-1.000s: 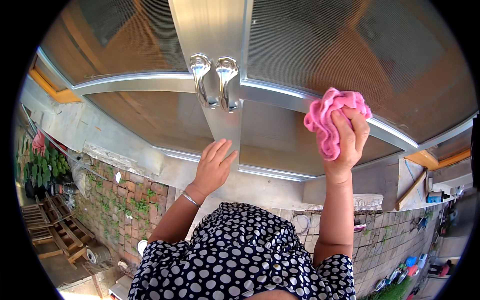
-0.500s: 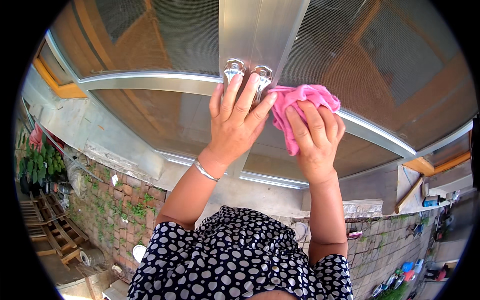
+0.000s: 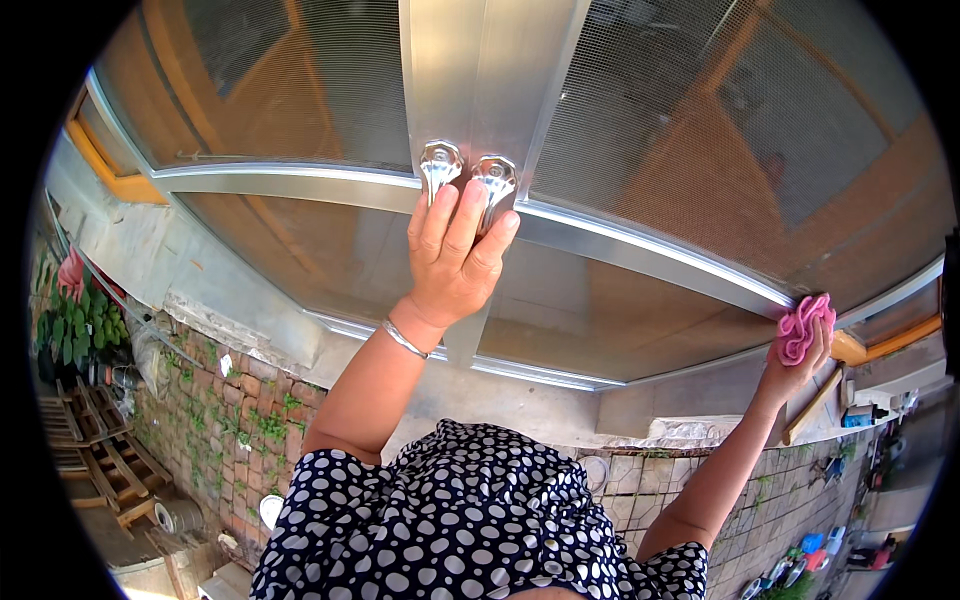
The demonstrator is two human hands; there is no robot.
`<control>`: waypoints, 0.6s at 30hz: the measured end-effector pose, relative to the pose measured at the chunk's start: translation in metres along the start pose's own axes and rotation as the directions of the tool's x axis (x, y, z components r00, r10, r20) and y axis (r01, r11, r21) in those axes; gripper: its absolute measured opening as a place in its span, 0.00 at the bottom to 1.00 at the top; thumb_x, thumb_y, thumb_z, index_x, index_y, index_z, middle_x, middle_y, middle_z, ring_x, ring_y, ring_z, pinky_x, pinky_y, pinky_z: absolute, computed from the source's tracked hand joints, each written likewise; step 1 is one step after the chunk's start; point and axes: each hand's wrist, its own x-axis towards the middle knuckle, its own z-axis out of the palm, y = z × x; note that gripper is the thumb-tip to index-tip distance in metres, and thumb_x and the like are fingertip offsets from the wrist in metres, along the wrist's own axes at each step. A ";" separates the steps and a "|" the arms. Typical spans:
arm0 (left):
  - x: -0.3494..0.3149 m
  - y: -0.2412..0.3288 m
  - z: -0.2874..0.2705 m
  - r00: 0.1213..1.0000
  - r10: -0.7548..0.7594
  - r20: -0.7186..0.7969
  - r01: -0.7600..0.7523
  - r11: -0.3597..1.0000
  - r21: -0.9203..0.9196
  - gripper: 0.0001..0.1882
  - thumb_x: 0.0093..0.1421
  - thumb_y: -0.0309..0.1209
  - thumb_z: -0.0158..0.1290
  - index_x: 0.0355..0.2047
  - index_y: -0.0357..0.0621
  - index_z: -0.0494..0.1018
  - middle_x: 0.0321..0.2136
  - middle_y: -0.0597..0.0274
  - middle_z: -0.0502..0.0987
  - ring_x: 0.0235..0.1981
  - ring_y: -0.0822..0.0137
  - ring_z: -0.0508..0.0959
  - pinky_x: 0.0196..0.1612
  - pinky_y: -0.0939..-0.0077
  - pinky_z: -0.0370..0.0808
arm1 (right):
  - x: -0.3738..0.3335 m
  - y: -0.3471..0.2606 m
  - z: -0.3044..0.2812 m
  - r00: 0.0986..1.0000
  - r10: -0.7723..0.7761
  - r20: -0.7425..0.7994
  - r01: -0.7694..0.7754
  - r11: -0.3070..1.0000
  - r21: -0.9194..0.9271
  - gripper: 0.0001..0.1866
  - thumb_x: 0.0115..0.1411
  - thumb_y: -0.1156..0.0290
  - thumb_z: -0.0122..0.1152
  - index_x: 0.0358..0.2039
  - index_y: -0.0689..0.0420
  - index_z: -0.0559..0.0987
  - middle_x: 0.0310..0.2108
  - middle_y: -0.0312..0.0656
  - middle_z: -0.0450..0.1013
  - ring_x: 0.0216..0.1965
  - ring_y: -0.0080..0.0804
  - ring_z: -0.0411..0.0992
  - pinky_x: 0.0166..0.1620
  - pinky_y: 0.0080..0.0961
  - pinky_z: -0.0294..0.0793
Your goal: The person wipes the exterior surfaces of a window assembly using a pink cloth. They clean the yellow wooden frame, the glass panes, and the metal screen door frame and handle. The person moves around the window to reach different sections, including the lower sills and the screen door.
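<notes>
My left hand [image 3: 448, 262], with a silver bangle on its wrist, rests its outstretched fingers against the lower part of two shiny door handles [image 3: 494, 180] at the middle of a metal-framed double door [image 3: 480, 70]. The fingers are not wrapped round the handles. Far out to the right, my right hand [image 3: 795, 372] is closed on a crumpled pink cloth [image 3: 800, 326]. It presses the cloth to the right end of the door's silver crossbar [image 3: 650, 254]. Some of the right fingers are hidden by the cloth.
Mesh screens [image 3: 690, 130] fill the upper door panels, and a concrete step [image 3: 530, 400] runs below. Brick paving [image 3: 240, 400] lies at left, with wooden pallets [image 3: 100, 450] and a leafy plant [image 3: 85, 320]. A wooden stick [image 3: 812, 405] leans at right.
My right hand has slid the pink cloth from beside the handles along the crossbar to its far right end. My left hand stays at the handles; the view has shifted slightly.
</notes>
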 end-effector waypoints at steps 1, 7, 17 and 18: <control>-0.001 0.001 0.002 1.000 0.003 -0.008 -0.003 1.000 0.008 0.27 0.59 0.24 0.56 0.58 0.59 0.71 0.63 0.55 0.67 0.66 0.52 0.62 0.65 0.53 0.60 | -0.005 0.025 0.005 0.997 0.051 -0.056 -0.047 0.997 0.068 0.31 0.47 0.83 0.71 0.54 0.56 0.76 0.53 0.43 0.71 0.56 0.43 0.70 0.60 0.33 0.72; -0.004 0.001 0.007 1.000 -0.010 -0.024 0.010 1.000 0.007 0.24 0.61 0.26 0.52 0.58 0.58 0.71 0.63 0.52 0.67 0.67 0.50 0.61 0.68 0.52 0.55 | -0.018 0.053 0.017 0.970 0.227 -0.091 -0.205 0.956 0.208 0.30 0.47 0.85 0.70 0.53 0.54 0.76 0.53 0.42 0.70 0.56 0.39 0.70 0.60 0.34 0.71; -0.009 -0.002 0.011 0.999 0.025 -0.047 -0.024 0.999 0.024 0.24 0.60 0.26 0.49 0.58 0.55 0.71 0.63 0.48 0.67 0.67 0.47 0.60 0.69 0.50 0.51 | -0.019 -0.130 0.022 0.999 -0.050 -0.014 0.052 0.957 0.285 0.25 0.42 0.77 0.76 0.44 0.53 0.81 0.50 0.40 0.68 0.51 0.41 0.67 0.53 0.34 0.70; -0.009 -0.002 0.010 0.998 0.027 -0.049 -0.026 0.999 0.028 0.24 0.61 0.26 0.49 0.58 0.55 0.71 0.63 0.48 0.67 0.67 0.48 0.60 0.69 0.51 0.51 | -0.017 -0.144 0.022 0.994 -0.108 0.005 0.102 0.948 0.301 0.25 0.41 0.76 0.76 0.43 0.52 0.82 0.49 0.39 0.68 0.50 0.40 0.66 0.53 0.33 0.69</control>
